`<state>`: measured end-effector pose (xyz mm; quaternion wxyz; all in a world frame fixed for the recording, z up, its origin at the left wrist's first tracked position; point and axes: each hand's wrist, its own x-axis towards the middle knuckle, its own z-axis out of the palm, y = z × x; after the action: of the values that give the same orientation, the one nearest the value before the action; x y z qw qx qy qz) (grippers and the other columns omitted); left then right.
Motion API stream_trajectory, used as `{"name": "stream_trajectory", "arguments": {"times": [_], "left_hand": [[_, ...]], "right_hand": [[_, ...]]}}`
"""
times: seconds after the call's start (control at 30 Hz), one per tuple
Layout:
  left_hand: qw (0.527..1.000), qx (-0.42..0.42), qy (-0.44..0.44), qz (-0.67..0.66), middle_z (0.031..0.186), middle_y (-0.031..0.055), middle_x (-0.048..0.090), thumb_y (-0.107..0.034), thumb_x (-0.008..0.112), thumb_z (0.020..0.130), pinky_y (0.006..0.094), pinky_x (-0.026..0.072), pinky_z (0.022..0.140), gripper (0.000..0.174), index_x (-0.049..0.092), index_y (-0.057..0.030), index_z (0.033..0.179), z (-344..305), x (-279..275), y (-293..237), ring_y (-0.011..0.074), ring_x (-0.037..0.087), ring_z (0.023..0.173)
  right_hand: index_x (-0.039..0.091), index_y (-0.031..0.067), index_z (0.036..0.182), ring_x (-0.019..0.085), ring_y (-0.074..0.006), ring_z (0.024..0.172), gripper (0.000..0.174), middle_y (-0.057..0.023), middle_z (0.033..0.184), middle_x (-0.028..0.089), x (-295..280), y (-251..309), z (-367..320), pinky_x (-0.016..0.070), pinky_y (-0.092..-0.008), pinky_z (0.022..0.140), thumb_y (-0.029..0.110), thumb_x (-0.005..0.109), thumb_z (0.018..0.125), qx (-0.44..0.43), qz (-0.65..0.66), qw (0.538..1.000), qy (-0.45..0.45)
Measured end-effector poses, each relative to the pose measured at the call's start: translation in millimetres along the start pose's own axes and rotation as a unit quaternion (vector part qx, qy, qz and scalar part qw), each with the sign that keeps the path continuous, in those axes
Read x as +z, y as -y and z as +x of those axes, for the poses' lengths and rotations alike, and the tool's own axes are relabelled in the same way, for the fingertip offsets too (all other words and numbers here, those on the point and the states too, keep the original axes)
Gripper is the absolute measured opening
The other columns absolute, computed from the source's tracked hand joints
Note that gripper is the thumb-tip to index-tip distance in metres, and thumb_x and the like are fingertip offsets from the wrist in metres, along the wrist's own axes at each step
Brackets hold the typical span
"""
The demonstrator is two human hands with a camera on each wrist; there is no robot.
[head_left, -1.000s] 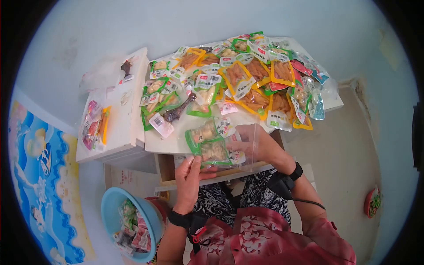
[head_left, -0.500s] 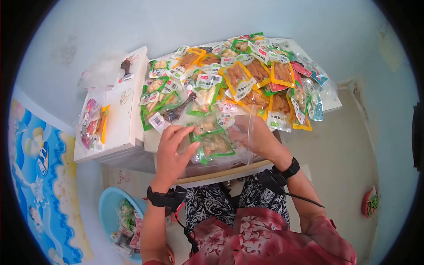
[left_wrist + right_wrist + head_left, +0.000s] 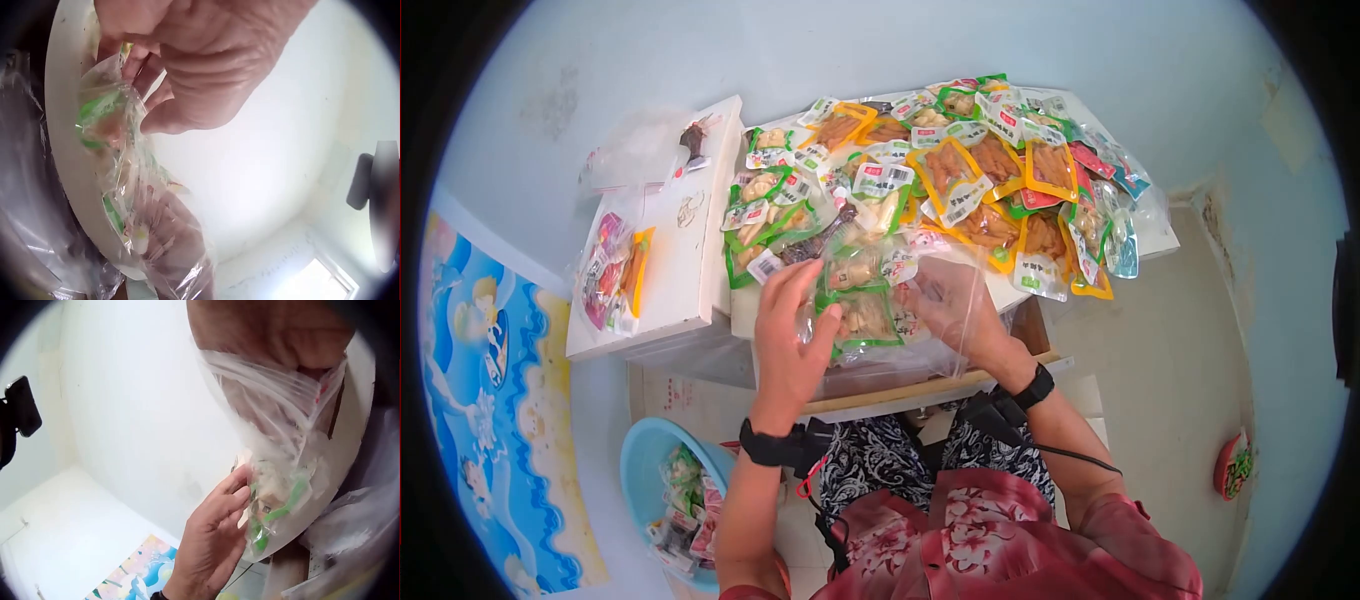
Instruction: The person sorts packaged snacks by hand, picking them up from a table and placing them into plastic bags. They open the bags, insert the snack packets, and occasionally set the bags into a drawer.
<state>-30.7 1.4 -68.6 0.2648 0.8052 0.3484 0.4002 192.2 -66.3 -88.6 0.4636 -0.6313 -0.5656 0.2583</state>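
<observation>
Two green-edged food packets (image 3: 865,312) lie inside a clear zip bag (image 3: 972,345) held above the front of the white table. My right hand (image 3: 960,305) is inside the bag from its right end, its fingers gripping the packets' right side; the right wrist view shows the bag's mouth (image 3: 262,372) around this hand. At the other end, my left hand (image 3: 788,340) has its thumb and fingers around the bag, fingertips at the packets' left edge. The left wrist view shows the left hand (image 3: 200,62) against crumpled film (image 3: 134,144).
Many yellow- and green-edged packets (image 3: 948,178) are piled on the table behind the hands. A white side surface (image 3: 685,260) at left bears filled clear bags (image 3: 607,275). Beneath it stands a blue basin (image 3: 637,470) with packets. An open drawer (image 3: 940,388) lies below the hands.
My left hand let go of the packets' lower left corner, rose with fingers spread, and came around the bag's left end. The right hand and bag shifted slightly left.
</observation>
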Motion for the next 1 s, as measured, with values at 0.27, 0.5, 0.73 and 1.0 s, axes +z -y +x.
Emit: {"name": "stream_trajectory", "arguments": {"times": [0.27, 0.5, 0.73, 1.0], "left_hand": [[0.982, 0.114, 0.004, 0.153, 0.124, 0.0153, 0.062, -0.017, 0.079, 0.082, 0.0453, 0.0454, 0.099, 0.049, 0.066, -0.0028, 0.127, -39.3, 19.4, -24.0, 0.0349, 0.057, 0.112], [0.967, 0.148, 0.006, 0.207, 0.125, 0.0135, 0.062, -0.014, 0.076, 0.084, 0.0457, 0.0444, 0.099, 0.047, 0.065, -0.0007, 0.127, -44.1, 18.6, -34.7, 0.0341, 0.057, 0.115], [0.952, 0.148, 0.027, 0.268, 0.151, 0.0172, 0.052, -0.024, 0.068, 0.095, 0.0489, 0.0322, 0.120, 0.053, 0.057, 0.0011, 0.140, -13.2, 39.0, -47.8, 0.0323, 0.043, 0.145], [0.934, 0.162, 0.128, 0.291, 0.154, 0.0140, 0.050, -0.053, 0.068, 0.090, 0.0545, 0.0191, 0.125, 0.076, 0.056, 0.0005, 0.143, -17.7, 45.1, -35.4, 0.0284, 0.038, 0.149]], "right_hand": [[0.063, -0.0070, 0.085, 0.063, -0.0182, 0.064, 0.028, -0.0132, 0.074, 0.060, -14.4, 17.0, 3.2, 0.0468, -0.0362, 0.057, 0.019, 0.070, 0.095, 0.093, 0.201, 0.970, 0.100], [0.065, -0.0053, 0.087, 0.063, -0.0191, 0.058, 0.022, -0.0130, 0.070, 0.062, -6.4, -3.3, -2.0, 0.0497, -0.0342, 0.056, 0.014, 0.061, 0.098, -0.059, 0.072, 0.992, 0.081], [0.064, -0.0048, 0.090, 0.064, -0.0170, 0.064, 0.020, -0.0118, 0.071, 0.062, -15.6, 7.6, -18.2, 0.0504, -0.0331, 0.060, 0.010, 0.056, 0.100, -0.016, 0.119, 0.991, 0.052], [0.070, -0.0026, 0.100, 0.068, -0.0127, 0.069, 0.014, -0.0068, 0.081, 0.069, -72.8, 5.2, -43.2, 0.0565, -0.0270, 0.064, 0.009, 0.063, 0.101, 0.091, 0.136, 0.986, -0.034]]}}
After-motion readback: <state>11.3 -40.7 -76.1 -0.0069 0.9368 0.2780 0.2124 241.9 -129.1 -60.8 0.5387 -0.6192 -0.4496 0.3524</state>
